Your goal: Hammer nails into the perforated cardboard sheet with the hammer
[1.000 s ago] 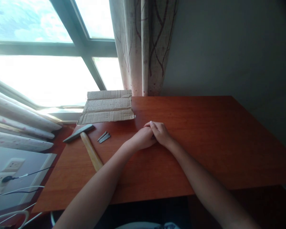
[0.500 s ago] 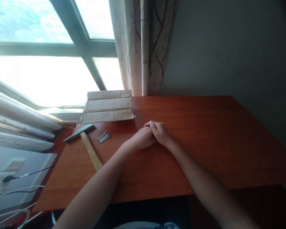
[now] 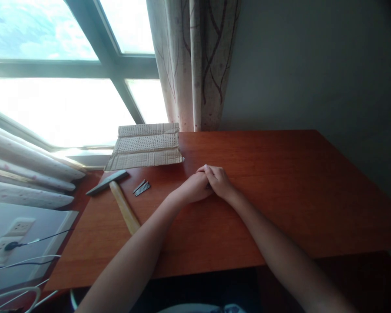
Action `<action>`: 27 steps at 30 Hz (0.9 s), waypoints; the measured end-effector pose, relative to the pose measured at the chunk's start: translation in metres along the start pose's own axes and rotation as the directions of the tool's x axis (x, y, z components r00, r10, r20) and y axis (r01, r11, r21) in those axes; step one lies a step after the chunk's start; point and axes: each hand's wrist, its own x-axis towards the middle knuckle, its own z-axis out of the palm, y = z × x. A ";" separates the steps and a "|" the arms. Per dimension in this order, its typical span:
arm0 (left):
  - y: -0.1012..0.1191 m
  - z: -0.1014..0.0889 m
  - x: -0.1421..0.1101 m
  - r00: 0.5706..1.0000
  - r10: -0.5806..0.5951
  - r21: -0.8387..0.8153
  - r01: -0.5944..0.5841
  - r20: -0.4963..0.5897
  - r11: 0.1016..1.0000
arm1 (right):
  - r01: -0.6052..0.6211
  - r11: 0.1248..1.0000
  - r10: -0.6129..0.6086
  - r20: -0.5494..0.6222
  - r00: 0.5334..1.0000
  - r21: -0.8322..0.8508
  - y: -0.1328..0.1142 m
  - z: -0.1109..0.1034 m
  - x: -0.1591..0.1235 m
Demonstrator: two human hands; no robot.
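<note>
My left hand (image 3: 197,188) and my right hand (image 3: 217,179) are clasped together on the wooden table (image 3: 280,182). The right hand's fingers fold over the left hand's, so the left fingertips are mostly hidden. Both are closed, with no tool visible in them. To the left lies a small pile of several nails (image 3: 141,187). Beyond the nails is a hammer (image 3: 125,208) with a pale wooden handle and a grey head; my left forearm covers the end of its handle. A creased cardboard sheet (image 3: 146,143) with rows of small holes lies behind the nails, near the window.
A window (image 3: 114,65) and a patterned curtain (image 3: 198,65) stand behind the table. At the lower left, a wall socket (image 3: 11,243) holds a black plug, with cables (image 3: 26,263) running close to the table's left edge.
The view has shifted very slightly. Both hands stay clasped in the same place, and the hammer, nails and cardboard lie as before.
</note>
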 end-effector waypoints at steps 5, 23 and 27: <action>-0.002 -0.001 0.001 1.000 0.011 -0.032 -0.011 0.009 0.999 | -0.007 1.000 0.007 -0.003 1.000 0.011 0.000 0.000 0.000; -0.013 0.000 0.013 0.996 0.087 -0.016 -0.086 0.007 0.996 | -0.061 0.998 0.058 -0.077 0.995 -0.035 0.003 0.000 0.002; -0.012 0.000 0.014 0.999 0.036 -0.006 -0.036 0.016 0.999 | -0.076 0.997 0.075 -0.086 0.993 -0.015 0.003 0.000 0.002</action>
